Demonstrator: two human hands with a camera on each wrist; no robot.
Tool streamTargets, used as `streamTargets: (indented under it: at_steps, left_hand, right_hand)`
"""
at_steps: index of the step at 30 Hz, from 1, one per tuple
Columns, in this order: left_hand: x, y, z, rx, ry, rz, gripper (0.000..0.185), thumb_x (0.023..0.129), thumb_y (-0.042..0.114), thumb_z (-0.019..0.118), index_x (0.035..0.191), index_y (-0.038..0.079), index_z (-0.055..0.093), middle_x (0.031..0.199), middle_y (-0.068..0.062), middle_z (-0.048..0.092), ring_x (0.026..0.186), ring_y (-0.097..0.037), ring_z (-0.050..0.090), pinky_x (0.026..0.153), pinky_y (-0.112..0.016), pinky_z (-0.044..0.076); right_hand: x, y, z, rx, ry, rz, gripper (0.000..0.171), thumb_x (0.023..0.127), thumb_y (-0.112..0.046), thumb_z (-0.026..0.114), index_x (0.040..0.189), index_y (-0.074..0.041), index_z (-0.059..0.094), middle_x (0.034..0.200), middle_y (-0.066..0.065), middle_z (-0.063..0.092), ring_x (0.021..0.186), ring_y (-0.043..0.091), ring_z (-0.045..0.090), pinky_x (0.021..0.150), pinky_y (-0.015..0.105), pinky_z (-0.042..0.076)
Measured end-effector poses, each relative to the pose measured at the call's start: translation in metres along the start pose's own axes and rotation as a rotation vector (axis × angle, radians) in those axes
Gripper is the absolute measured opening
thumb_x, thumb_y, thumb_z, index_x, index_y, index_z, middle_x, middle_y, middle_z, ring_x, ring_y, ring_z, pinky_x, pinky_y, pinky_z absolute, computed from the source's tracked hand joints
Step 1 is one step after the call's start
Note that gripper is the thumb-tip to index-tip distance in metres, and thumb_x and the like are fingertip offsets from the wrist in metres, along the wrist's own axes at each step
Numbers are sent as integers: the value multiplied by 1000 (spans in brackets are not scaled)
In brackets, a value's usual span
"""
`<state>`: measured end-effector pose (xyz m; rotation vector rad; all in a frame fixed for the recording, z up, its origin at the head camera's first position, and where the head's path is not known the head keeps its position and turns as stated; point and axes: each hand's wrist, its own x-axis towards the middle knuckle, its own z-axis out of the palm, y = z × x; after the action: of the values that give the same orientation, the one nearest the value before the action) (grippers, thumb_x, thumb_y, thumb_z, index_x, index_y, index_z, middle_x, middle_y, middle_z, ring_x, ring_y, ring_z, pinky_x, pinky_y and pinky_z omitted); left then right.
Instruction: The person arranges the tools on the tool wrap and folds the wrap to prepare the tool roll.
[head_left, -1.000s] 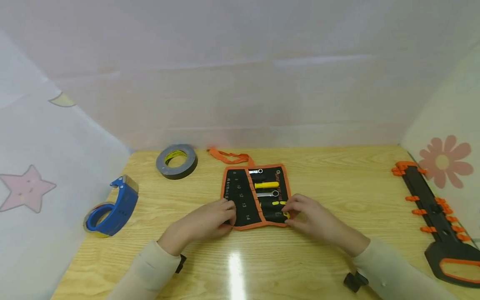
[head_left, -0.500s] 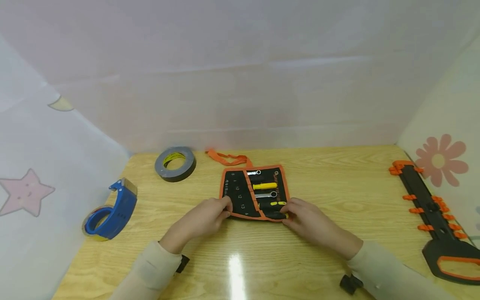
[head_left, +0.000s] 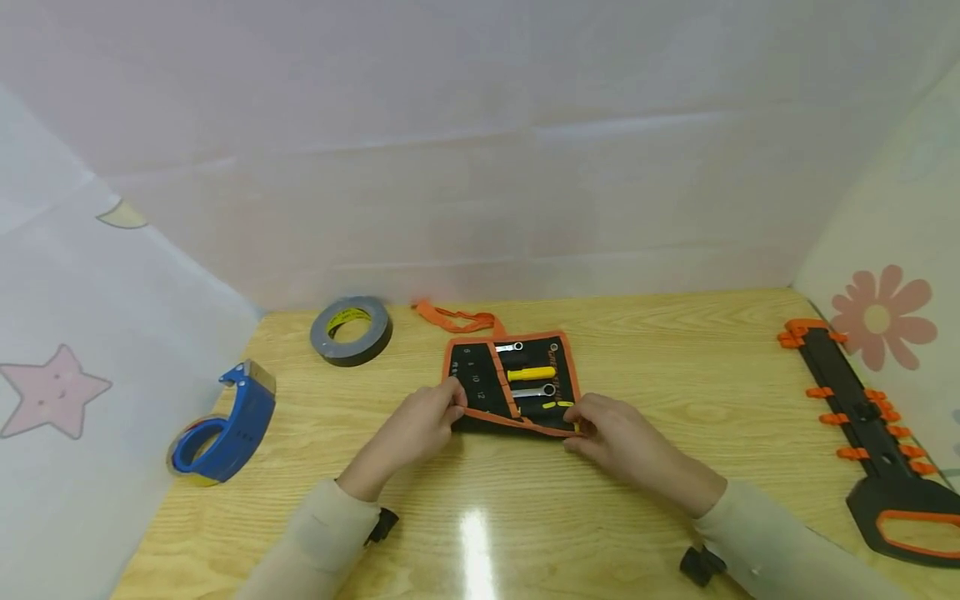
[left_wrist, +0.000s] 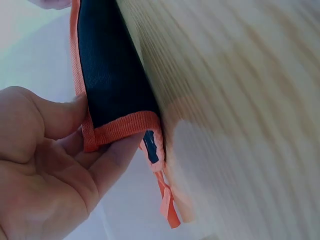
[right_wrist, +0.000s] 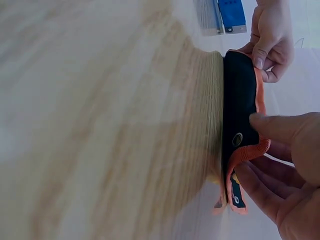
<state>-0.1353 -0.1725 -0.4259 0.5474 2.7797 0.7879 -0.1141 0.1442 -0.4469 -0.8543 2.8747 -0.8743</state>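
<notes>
A black tool roll (head_left: 474, 377) with orange edging lies on the wooden table, its near edge raised and curling over. Its pockets hold wrenches (head_left: 534, 391) and a yellow-handled tool (head_left: 531, 373). At the roll's near left corner, my left hand (head_left: 427, 421) pinches the orange edge between thumb and fingers; the left wrist view shows the thumb (left_wrist: 65, 115) on the black underside. My right hand (head_left: 617, 433) pinches the near right corner, by a metal eyelet (right_wrist: 237, 139) seen in the right wrist view. An orange strap (head_left: 457, 318) trails from the far edge.
A grey tape roll (head_left: 351, 331) lies at the back left. Left of my arm is a blue tape dispenser (head_left: 236, 429). A black tool with orange clips and handle (head_left: 870, 417) lies along the right side. Fabric walls border the table's back and sides.
Both hands have taken the roll's near edge by its corners and lifted it, folding it away from me. The lower printed numbers are now covered.
</notes>
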Motion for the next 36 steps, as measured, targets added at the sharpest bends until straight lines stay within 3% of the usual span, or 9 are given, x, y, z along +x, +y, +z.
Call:
streamTargets:
  at_steps: [9, 14, 19, 23, 27, 31, 36]
  left_hand:
    - [6, -1, 1, -42, 22, -100, 9, 108, 3, 61, 102, 9, 64, 84, -4, 64, 65, -17, 49, 63, -31, 42]
    - [11, -1, 0, -56, 26, -123, 10, 108, 3, 61, 100, 8, 65, 85, -5, 64, 67, -19, 51, 65, -32, 43]
    - [18, -3, -1, -53, 16, -139, 9, 105, 1, 63, 100, 7, 67, 85, -4, 65, 67, -19, 51, 65, -32, 43]
    - [23, -5, -2, -51, 7, -157, 9, 103, 1, 66, 97, 6, 70, 81, -4, 65, 65, -18, 51, 63, -30, 43]
    - [28, -7, -3, -53, -7, -182, 10, 102, 1, 69, 94, 6, 72, 81, -5, 67, 66, -18, 55, 62, -29, 45]
    - [31, -7, -3, -54, -14, -195, 10, 101, 4, 72, 92, 7, 73, 82, -5, 68, 68, -18, 56, 63, -29, 46]
    - [32, -10, -6, -58, -18, -178, 6, 102, 9, 75, 96, 7, 74, 88, -5, 71, 67, -17, 60, 66, -30, 51]
  right_hand:
    - [6, -2, 0, -15, 53, -35, 7, 98, -11, 80, 104, -13, 79, 101, -6, 69, 83, 3, 55, 72, 26, 53]
    - [9, -2, -1, -15, 69, -36, 8, 97, -9, 80, 105, -12, 79, 100, -4, 71, 85, 4, 60, 74, 27, 56]
    - [11, -2, -3, -26, 69, -43, 18, 97, -9, 81, 114, -10, 78, 104, -3, 72, 86, 7, 61, 75, 28, 56]
    - [11, -4, -3, -109, 82, -102, 33, 96, -12, 83, 128, -11, 74, 119, 2, 70, 99, 14, 65, 86, 36, 60]
    - [14, -7, 0, -261, 94, -184, 40, 94, -17, 86, 131, -7, 74, 127, 7, 70, 111, 24, 68, 97, 43, 60]
    - [17, -8, 2, -419, 124, -251, 39, 93, -23, 88, 126, -6, 78, 125, 9, 72, 110, 27, 66, 96, 42, 59]
    - [23, -9, 5, -475, 185, -274, 31, 93, -23, 88, 118, -6, 82, 113, 8, 70, 100, 24, 58, 87, 36, 55]
